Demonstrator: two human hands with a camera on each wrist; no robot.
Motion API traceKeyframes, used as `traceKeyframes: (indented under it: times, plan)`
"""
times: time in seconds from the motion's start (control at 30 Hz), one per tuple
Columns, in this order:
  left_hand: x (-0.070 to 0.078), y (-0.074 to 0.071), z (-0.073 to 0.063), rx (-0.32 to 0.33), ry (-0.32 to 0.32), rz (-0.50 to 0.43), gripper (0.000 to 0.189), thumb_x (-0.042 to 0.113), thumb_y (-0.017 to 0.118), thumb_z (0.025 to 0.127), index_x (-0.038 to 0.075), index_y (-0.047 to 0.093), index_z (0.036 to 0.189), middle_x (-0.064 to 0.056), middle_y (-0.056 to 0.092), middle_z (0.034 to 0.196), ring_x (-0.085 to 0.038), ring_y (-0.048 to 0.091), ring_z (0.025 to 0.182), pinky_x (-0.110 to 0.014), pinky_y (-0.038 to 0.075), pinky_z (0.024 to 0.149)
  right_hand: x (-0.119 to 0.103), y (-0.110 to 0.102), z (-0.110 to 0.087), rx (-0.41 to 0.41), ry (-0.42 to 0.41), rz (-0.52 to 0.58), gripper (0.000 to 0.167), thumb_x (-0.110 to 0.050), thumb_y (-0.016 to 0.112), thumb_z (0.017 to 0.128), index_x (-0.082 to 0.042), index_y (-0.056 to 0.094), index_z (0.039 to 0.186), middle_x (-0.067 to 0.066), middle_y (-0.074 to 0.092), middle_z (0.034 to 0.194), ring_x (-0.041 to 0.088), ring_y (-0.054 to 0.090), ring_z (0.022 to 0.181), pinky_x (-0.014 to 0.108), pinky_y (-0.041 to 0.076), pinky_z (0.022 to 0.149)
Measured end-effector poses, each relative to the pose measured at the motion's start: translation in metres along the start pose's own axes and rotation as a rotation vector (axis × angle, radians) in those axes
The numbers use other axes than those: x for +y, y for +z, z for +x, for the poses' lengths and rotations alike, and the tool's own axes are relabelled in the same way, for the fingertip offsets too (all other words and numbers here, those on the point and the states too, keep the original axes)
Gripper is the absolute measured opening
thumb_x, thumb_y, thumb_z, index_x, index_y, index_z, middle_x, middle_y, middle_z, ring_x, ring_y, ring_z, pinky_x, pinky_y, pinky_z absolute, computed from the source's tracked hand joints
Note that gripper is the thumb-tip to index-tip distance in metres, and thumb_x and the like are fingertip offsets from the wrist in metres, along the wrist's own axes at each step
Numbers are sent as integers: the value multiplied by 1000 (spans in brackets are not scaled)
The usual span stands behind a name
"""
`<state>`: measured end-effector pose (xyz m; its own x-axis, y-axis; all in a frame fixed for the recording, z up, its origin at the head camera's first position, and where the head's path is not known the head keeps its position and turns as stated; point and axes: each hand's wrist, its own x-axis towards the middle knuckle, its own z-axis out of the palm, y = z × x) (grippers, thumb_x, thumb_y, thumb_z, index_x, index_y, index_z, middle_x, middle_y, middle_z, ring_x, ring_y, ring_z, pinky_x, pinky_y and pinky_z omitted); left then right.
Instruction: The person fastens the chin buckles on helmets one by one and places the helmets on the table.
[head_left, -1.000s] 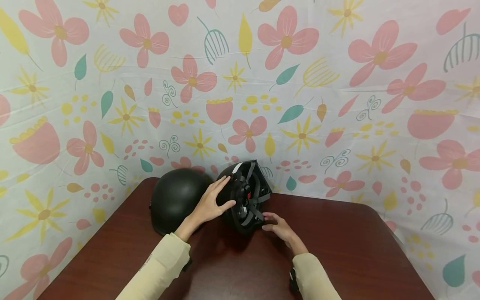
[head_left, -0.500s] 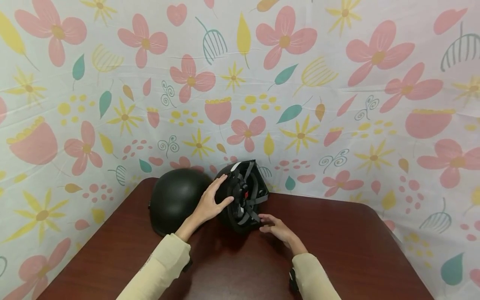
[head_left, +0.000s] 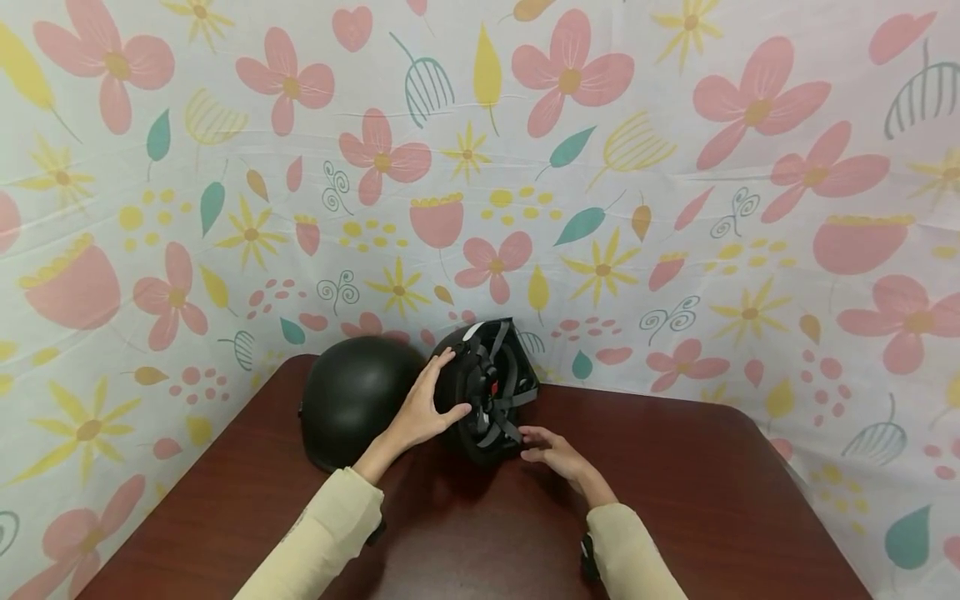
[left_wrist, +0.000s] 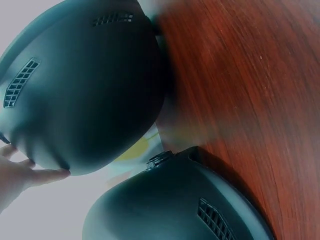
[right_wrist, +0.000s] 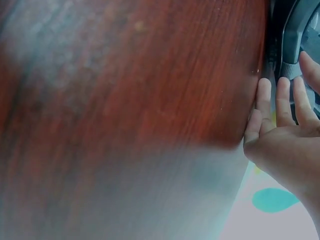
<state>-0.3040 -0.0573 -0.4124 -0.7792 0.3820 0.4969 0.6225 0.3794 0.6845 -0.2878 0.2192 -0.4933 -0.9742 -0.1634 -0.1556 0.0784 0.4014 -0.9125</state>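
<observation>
A black helmet (head_left: 450,392) stands tipped on its side on the table, its inside with grey straps (head_left: 510,400) and a small red part facing right. My left hand (head_left: 423,408) rests on its shell, fingers extended along the outside and thumb towards the rim. In the left wrist view, fingertips (left_wrist: 57,175) touch the smooth shell near a slotted vent. Beside the helmet's lower right rim is my right hand (head_left: 555,457), fingers loosely bent and fingertips close to the straps. A second black helmet (head_left: 356,400) sits dome up at the left.
Both helmets are near the back edge of the dark reddish-brown table (head_left: 660,483). A white cloth (head_left: 637,250) with pink, yellow and green flower prints hangs right behind the table and along its sides.
The tipped helmet has shifted very slightly left, and my right hand has moved a little left with it. My left hand stays on the shell; the other helmet has not moved.
</observation>
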Motion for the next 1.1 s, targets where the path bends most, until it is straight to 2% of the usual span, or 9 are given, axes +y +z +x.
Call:
traceKeyframes:
  times: [0.37,0.6,0.83,1.1]
  plan:
    - [3,-1,0,31,27,-9,78,13,74,84,2,34,150,-18,27,160,-41,22,148,-64,26,113,-2,-1,-1,16,7,-11,47,-14,64,92,-4,54,137,18,57,132,33,52,123,55,38,107]
    - [3,-2,-3,39,24,-9,77,13,74,84,2,35,149,-18,29,159,-41,24,147,-64,27,113,-4,-2,-3,30,-11,-12,42,-12,62,93,-2,56,134,18,61,128,32,54,122,54,39,106]
    - [2,-1,-2,38,28,-3,78,14,74,84,4,34,150,-17,29,159,-42,24,147,-65,28,112,-9,-5,-1,25,10,5,43,-15,61,95,-3,55,135,18,63,127,26,59,116,40,46,90]
    - [-2,-1,-1,34,16,2,79,14,75,83,4,33,150,-16,28,160,-41,24,148,-63,29,112,-18,-6,-2,13,21,41,46,-15,60,96,-3,52,139,21,60,132,27,59,119,52,45,100]
